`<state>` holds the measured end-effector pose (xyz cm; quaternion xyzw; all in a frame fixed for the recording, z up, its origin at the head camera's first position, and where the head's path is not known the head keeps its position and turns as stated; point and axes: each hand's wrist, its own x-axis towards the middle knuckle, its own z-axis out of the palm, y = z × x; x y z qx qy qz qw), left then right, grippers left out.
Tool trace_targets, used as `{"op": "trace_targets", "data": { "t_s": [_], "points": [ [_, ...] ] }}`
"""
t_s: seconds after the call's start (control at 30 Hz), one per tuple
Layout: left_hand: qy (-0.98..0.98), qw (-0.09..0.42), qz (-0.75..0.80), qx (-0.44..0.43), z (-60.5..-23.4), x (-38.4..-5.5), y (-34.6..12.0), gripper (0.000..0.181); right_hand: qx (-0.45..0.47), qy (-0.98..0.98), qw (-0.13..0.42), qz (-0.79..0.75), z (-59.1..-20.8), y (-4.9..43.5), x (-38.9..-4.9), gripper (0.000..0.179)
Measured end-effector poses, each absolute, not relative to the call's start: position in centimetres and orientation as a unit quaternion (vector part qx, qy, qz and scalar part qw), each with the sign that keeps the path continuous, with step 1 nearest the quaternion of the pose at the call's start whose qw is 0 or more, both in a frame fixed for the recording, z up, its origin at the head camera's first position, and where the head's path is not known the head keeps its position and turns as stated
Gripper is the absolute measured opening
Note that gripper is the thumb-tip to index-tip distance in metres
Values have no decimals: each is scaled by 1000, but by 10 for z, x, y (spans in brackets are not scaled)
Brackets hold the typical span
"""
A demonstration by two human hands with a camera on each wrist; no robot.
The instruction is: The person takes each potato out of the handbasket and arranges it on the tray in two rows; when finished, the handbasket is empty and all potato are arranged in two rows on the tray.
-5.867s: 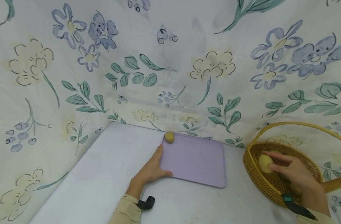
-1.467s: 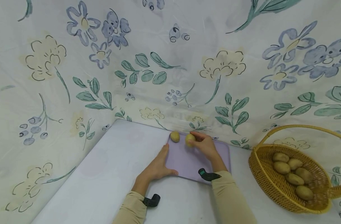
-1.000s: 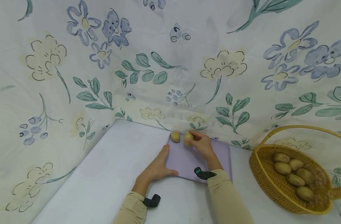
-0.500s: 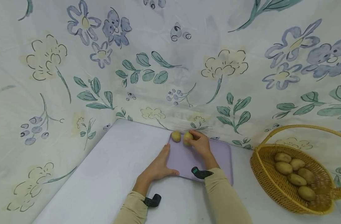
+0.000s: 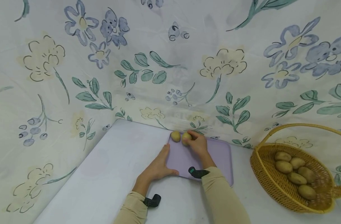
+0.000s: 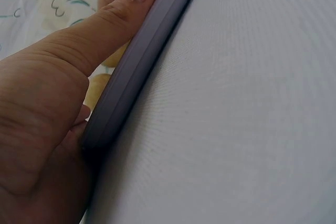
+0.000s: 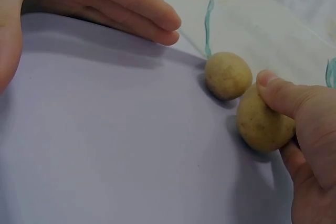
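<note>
In the head view my right hand point(image 5: 199, 145) grips a potato point(image 5: 185, 139) between thumb and fingers at the back of a lilac tray point(image 5: 179, 158). The right wrist view has this potato point(image 7: 258, 121) resting on or just over the tray, close against another potato point(image 7: 227, 75) at the back left corner. Fingers straight, my left hand point(image 5: 157, 165) braces the tray's near left corner. Its thumb point(image 6: 113, 19) lies along the front rim in the left wrist view. Part of the gripped potato is covered by my right hand.
A wicker basket point(image 5: 266, 184) with a tall handle point(image 5: 301, 125) stands at the right, holding several potatoes point(image 5: 297, 178). The white table point(image 5: 108, 168) meets a flower-patterned cloth point(image 5: 148, 93) behind and at the left.
From the basket, my right hand has brought a potato over to the tray, then shifted it slightly left toward the other potato. My left hand stays at the tray's corner.
</note>
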<state>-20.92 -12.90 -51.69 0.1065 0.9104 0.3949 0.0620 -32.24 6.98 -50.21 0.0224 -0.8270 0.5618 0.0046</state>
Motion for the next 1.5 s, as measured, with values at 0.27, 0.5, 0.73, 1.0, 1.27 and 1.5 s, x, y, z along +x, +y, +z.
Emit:
{"op": "trace_targets", "data": {
  "t_s": [0.27, 0.5, 0.73, 1.0, 1.27, 1.5],
  "points": [
    [910, 62, 396, 104, -519, -208, -130, 134, 17, -829, 15, 559, -503, 62, -321, 52],
    [906, 61, 403, 112, -520, -206, -130, 134, 4, -832, 17, 555, -500, 57, -320, 52],
    [905, 57, 404, 118, -518, -205, -130, 134, 1, -828, 18, 560, -501, 56, -322, 51],
    [905, 58, 404, 119, -519, -205, -130, 134, 0, -830, 15, 558, -503, 57, -325, 54],
    [908, 59, 397, 117, -517, -205, -130, 133, 5, -839, 30, 543, -499, 57, -323, 55],
    [911, 60, 392, 116, -516, -205, -132, 134, 0, -829, 38, 558, -502, 58, -323, 54]
  ]
}}
